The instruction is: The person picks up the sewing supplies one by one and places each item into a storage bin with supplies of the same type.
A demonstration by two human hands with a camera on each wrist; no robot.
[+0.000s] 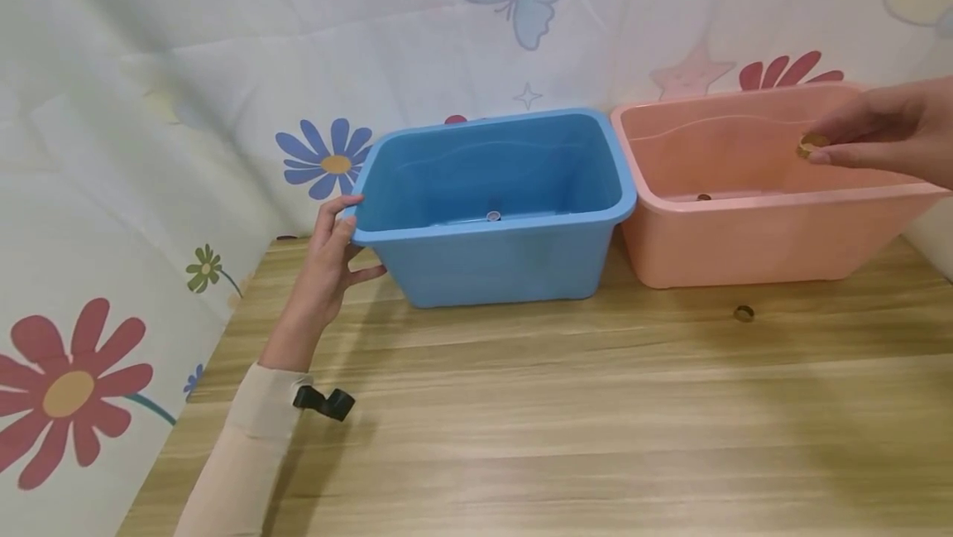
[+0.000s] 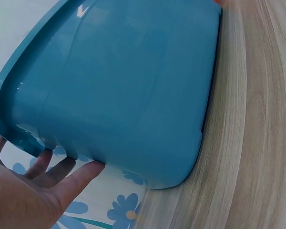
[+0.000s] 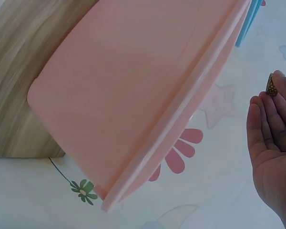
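My left hand (image 1: 325,254) grips the left rim of a blue plastic bin (image 1: 499,264); in the left wrist view its fingers (image 2: 81,179) press on the outer wall below the rim. Between thumb and fingertips, my right hand (image 1: 897,136) pinches a gold-coloured ring (image 1: 811,146) above the pink bin (image 1: 759,243). That ring (image 3: 271,87) shows a dotted pattern in the right wrist view. On the pink bin's floor lies a small dark gold ring (image 1: 703,198), partly hidden by the front rim. A small silver ring (image 1: 494,216) lies inside the blue bin.
Another gold ring (image 1: 744,314) lies on the wood-grain table (image 1: 566,421) in front of the pink bin. Both bins stand side by side, against a white curtain (image 1: 223,49) printed with flowers and a butterfly. A black clip (image 1: 323,402) is strapped to the left wrist.
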